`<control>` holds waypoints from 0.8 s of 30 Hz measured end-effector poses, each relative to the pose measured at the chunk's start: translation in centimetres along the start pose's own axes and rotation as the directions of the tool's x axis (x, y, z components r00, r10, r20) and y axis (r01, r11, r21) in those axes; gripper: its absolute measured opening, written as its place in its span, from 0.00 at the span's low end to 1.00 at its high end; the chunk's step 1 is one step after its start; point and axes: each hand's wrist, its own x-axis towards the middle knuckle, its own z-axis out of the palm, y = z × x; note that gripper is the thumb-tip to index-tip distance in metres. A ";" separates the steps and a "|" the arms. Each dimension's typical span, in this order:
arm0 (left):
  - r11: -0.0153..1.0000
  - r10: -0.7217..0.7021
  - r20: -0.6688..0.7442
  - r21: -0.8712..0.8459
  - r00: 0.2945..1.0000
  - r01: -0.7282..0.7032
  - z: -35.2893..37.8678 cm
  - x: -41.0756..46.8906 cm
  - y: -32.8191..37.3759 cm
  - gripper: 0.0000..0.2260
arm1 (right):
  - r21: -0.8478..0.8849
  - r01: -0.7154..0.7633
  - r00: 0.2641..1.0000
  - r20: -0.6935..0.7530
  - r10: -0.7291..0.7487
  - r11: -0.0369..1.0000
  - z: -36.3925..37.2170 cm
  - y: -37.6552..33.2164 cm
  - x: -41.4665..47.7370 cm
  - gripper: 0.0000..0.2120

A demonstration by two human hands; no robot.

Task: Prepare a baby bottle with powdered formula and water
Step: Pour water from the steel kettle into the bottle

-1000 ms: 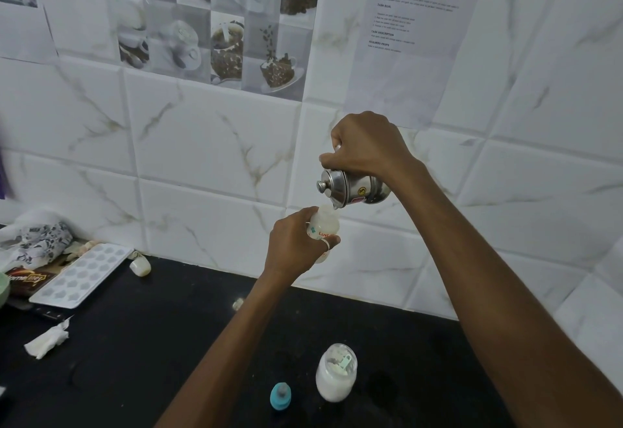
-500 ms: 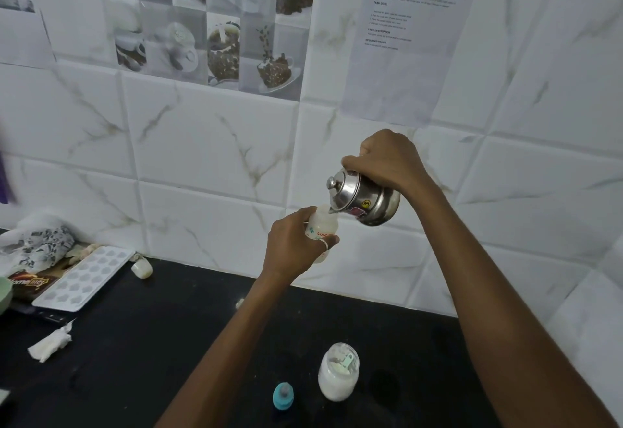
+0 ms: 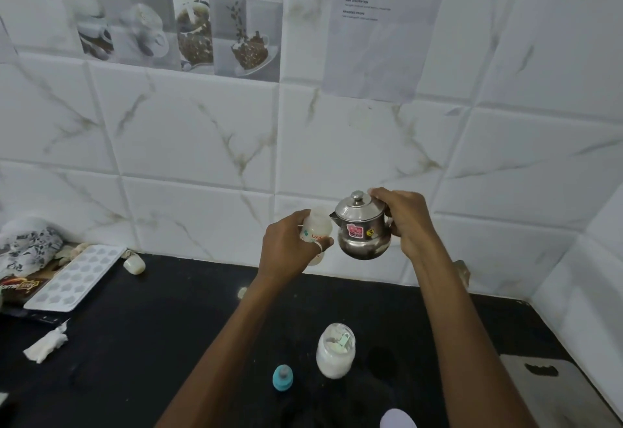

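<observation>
I've tipped the steel pot point(image 3: 362, 227) back upright in my right hand point(image 3: 403, 222), while my left hand point(image 3: 290, 247) grips the light, slippery baby bottle point(image 3: 315, 230) mid-body above the counter point(image 3: 135, 343), near its back edge.

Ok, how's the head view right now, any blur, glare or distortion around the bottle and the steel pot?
Head view: dim and soft overall; the wide lens bends the wall tiles toward the edges. The pot in the right hand shows only mild highlights, its sticker readable. The bottle in the left hand is pale and slightly blurred, its label half hidden. The paper on the wall is too blurred to read.
</observation>
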 end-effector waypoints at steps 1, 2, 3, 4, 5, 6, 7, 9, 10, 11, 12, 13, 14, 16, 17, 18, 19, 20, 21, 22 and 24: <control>1.000 0.001 0.008 0.001 1.000 -0.001 0.2 -0.1 0.0 0.32 | 0.038 -0.031 0.999 -0.014 0.031 0.999 -0.1 0.8 -0.1 0.13; 1.000 0.002 0.014 0.001 1.000 -0.002 0.4 -0.1 -0.1 0.31 | 0.072 -0.054 0.998 -0.025 0.056 0.996 -0.2 1.4 -0.1 0.13; 1.000 0.002 0.018 0.000 1.000 -0.002 0.6 -0.2 0.0 0.31 | 0.103 -0.071 0.997 -0.035 0.075 0.992 -0.3 1.8 -0.1 0.13; 1.000 0.004 0.021 -0.003 1.000 -0.004 0.8 -0.2 -0.1 0.31 | 0.128 -0.081 0.995 -0.042 0.087 0.988 -0.4 2.1 -0.1 0.12; 1.000 0.005 0.023 -0.005 1.000 -0.005 0.9 -0.2 -0.1 0.31 | 0.144 -0.083 0.995 -0.048 0.091 0.986 -0.5 2.3 0.0 0.12; 1.000 0.014 0.024 -0.006 1.000 -0.013 1.1 -0.2 -0.1 0.31 | 0.156 -0.081 0.994 -0.054 0.090 0.984 -0.7 2.4 0.0 0.11; 1.000 0.019 0.024 -0.005 1.000 -0.019 1.2 -0.2 0.0 0.32 | 0.167 -0.076 0.994 -0.060 0.087 0.983 -0.8 2.4 0.1 0.11; 1.000 0.026 0.019 -0.013 0.999 -0.026 1.4 -0.2 0.1 0.32 | 0.181 -0.061 0.994 -0.074 0.075 0.982 -1.3 2.4 0.2 0.11; 0.999 0.028 0.016 -0.019 0.999 -0.027 1.4 -0.2 0.1 0.32 | 0.188 -0.058 0.994 -0.080 0.074 0.980 -1.6 2.5 0.3 0.10; 0.999 0.029 0.017 -0.024 0.999 -0.028 1.5 -0.3 0.1 0.31 | 0.199 -0.059 0.993 -0.088 0.078 0.978 -2.0 2.6 0.3 0.10; 0.999 0.033 0.016 -0.029 0.999 -0.033 1.7 -0.4 -0.1 0.31 | 0.210 -0.061 0.992 -0.097 0.082 0.976 -2.5 2.9 0.3 0.09; 0.999 0.031 0.015 -0.037 0.999 -0.030 1.8 -0.5 -0.3 0.31 | 0.217 -0.065 0.990 -0.111 0.091 0.974 -3.0 3.5 0.3 0.09; 0.999 0.025 0.012 -0.047 1.000 -0.024 2.0 -0.8 -0.6 0.30 | 0.222 -0.075 0.987 -0.125 0.105 0.972 -3.5 4.3 0.3 0.08; 0.998 0.019 0.011 -0.055 1.000 -0.018 2.4 -1.3 -1.2 0.28 | 0.243 -0.097 0.977 -0.162 0.139 0.965 -4.5 6.5 0.3 0.08; 0.998 0.017 0.014 -0.058 1.000 -0.016 2.7 -1.6 -1.4 0.28 | 0.254 -0.109 0.970 -0.183 0.159 0.961 -5.0 7.9 0.2 0.08; 0.998 0.016 0.018 -0.064 1.000 -0.015 3.1 -1.9 -1.6 0.27 | 0.263 -0.128 0.963 -0.198 0.183 0.956 -5.4 9.3 0.1 0.09; 0.998 0.015 0.021 -0.067 1.000 -0.013 3.4 -2.3 -1.9 0.26 | 0.272 -0.147 0.956 -0.207 0.207 0.951 -5.8 10.8 -0.1 0.09; 0.998 0.019 0.022 -0.067 1.000 -0.017 3.8 -2.7 -2.1 0.26 | 0.282 -0.162 0.949 -0.217 0.227 0.946 -6.0 12.3 -0.2 0.09; 0.998 0.025 0.023 -0.065 0.999 -0.023 4.2 -3.0 -2.4 0.25 | 0.287 -0.173 0.942 -0.231 0.243 0.942 -6.3 13.9 -0.4 0.07; 0.997 0.036 0.021 -0.063 0.999 -0.034 4.7 -3.3 -2.7 0.25 | 0.288 -0.180 0.936 -0.244 0.254 0.941 -6.5 15.4 -0.5 0.05; 0.997 0.050 0.013 -0.065 0.999 -0.049 5.7 -4.1 -3.3 0.24 | 0.291 -0.196 0.930 -0.246 0.271 0.936 -7.0 18.6 -0.5 0.05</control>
